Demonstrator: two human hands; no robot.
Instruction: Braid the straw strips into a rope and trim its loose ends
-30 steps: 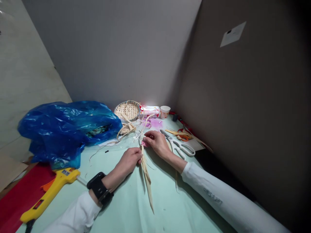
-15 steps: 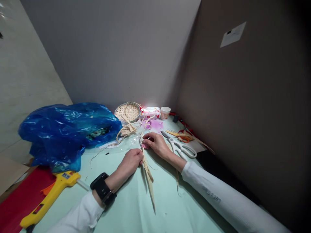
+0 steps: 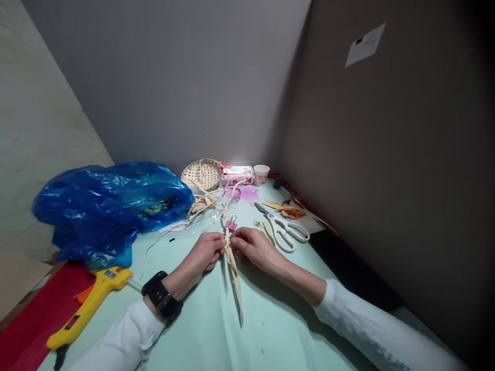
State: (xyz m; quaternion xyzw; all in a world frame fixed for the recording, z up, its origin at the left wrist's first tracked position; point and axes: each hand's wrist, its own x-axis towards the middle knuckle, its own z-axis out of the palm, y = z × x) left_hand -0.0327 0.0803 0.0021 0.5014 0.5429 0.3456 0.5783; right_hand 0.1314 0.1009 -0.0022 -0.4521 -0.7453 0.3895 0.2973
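Note:
Between my hands runs a pale, flat strip of dried plant fibre (image 3: 235,288), its pointed loose end hanging toward me. A pink binder clip (image 3: 231,225) sits on it just beyond my fingers, and a braided length (image 3: 231,198) of the same fibre leads away from the clip. My left hand (image 3: 207,251), with a black watch on the wrist, pinches the strip from the left just below the clip. From the right, my right hand (image 3: 253,246) has thumb and forefinger closed on the fibre; its other fingertips are partly hidden.
White-handled scissors (image 3: 284,229) lie to the right, near orange-handled scissors (image 3: 293,212). A blue plastic bag (image 3: 112,201) fills the left, with a yellow glue gun (image 3: 87,306) in front. A woven basket (image 3: 204,175), a paper cup (image 3: 261,174) and a wrapped pack (image 3: 240,175) stand behind.
My right hand has let go of the pink clip and moved toward me onto the fibre below it. My left hand keeps its pinch. The view has shifted slightly.

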